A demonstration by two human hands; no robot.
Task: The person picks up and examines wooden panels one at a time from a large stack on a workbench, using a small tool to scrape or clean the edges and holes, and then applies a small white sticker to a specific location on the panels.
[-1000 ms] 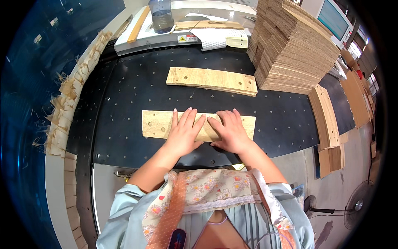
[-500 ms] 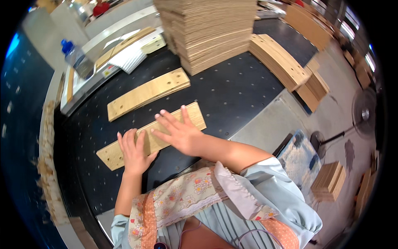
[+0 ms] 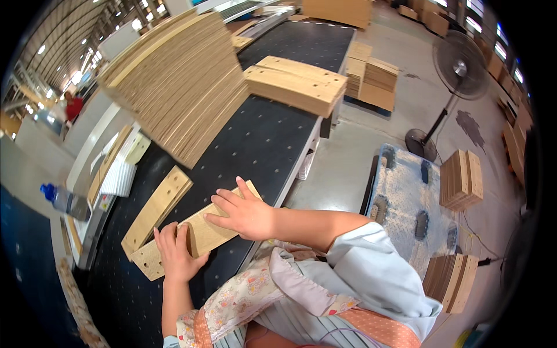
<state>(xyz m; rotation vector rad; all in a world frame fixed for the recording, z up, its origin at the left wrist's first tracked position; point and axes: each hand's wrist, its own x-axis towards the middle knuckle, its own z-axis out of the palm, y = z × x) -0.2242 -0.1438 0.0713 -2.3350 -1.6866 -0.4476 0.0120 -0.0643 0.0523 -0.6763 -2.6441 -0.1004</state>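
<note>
A flat wooden board (image 3: 200, 229) with drilled holes lies on the black tabletop close in front of me. My left hand (image 3: 178, 255) spans its left part, fingers bent over the far edge and thumb by the near edge. Toward the right end, my right hand (image 3: 246, 216) rests on top with its fingers spread. A second holed board piece (image 3: 156, 211) lies beyond, angled away; its near left end meets or almost meets the left end of the first. Whether it is one layer or two, I cannot tell. The holes under my hands are hidden.
A tall stack of wooden boards (image 3: 180, 87) stands on the black table (image 3: 255, 130). Holed boards (image 3: 299, 81) lie stacked by its right edge. A blue-capped bottle (image 3: 67, 202) is at left. On the floor are a dusty blue pallet (image 3: 406, 203), board stacks (image 3: 461, 180) and a fan (image 3: 458, 66).
The view has swung right, bringing in more floor and stacks. The left ends of the two boards are now much closer together, with an angle between them. Both hands stay on the near board.
</note>
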